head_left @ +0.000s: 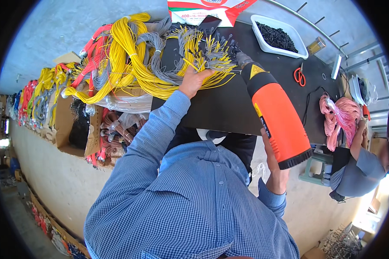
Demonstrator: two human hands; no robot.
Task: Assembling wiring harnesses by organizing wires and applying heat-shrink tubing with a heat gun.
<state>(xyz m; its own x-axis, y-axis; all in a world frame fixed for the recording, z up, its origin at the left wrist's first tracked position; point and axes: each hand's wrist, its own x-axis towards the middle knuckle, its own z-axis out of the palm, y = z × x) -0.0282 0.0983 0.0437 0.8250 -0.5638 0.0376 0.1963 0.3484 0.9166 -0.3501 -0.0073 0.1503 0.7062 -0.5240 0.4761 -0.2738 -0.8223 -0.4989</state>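
Note:
My right hand [275, 162] is wrapped round an orange and black heat gun [278, 116], seen from above, with much of the hand hidden beneath it. The metal nozzle [243, 59] points up and left at the loose ends of the yellow wires [218, 77]. My left hand [194, 81] grips these wires near their ends, thumb stretched to the right across them. Dark tips [222, 43] show on several wire ends close to the nozzle. Grey wires [153, 47] lie tied beside the yellow bundle.
A white tub [263, 20] of small black parts stands at the back right of the black table [242, 103]. Nearby lie red-handled scissors [299, 77], a small jar [317, 45] and pink wire bundles [341, 112]. A co-worker [362, 166] sits at right. Cardboard boxes [93, 134] stand left.

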